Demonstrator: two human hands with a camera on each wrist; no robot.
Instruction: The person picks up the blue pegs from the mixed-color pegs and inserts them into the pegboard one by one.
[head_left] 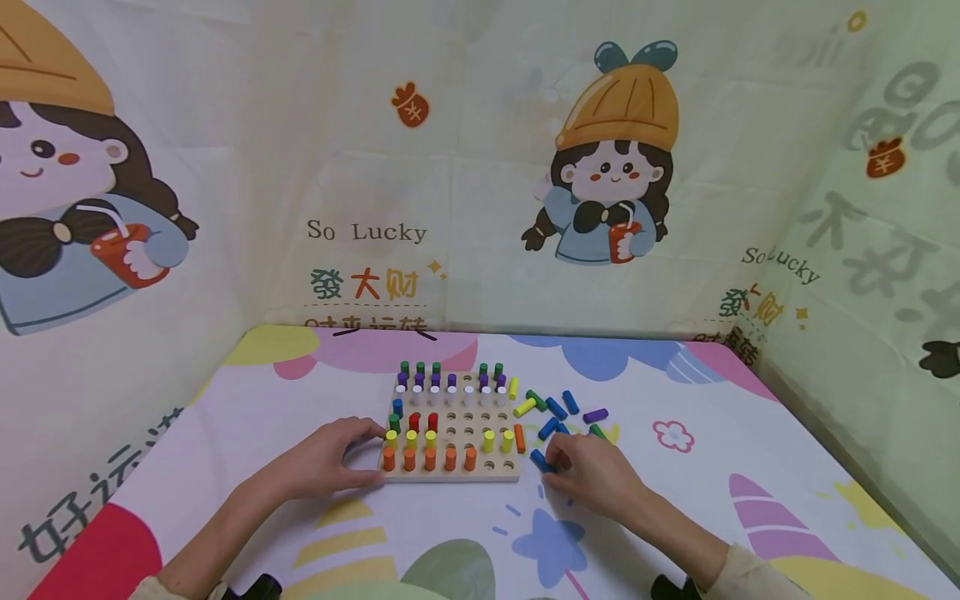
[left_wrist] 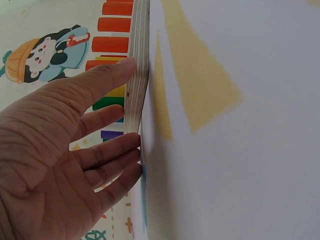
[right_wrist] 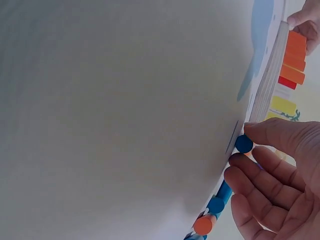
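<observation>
A wooden pegboard [head_left: 450,477] bears rows of coloured pegs: green, purple and white toward the back, red, yellow and orange toward the front. My left hand [head_left: 322,460] rests against its left side; in the left wrist view the thumb [left_wrist: 125,72] touches the board's edge and the other fingers extend loosely beside it. Right of the board, my right hand [head_left: 596,473] pinches a blue peg [head_left: 540,461] just above the table. In the right wrist view, the round end of that blue peg [right_wrist: 244,144] shows between thumb and fingertips.
Loose pegs lie right of the board, among them a purple peg [head_left: 596,415], a yellow peg [head_left: 525,407] and several blue ones. An orange peg [head_left: 520,439] lies along the board's right edge. A printed cloth [head_left: 487,283] hangs behind the patterned table.
</observation>
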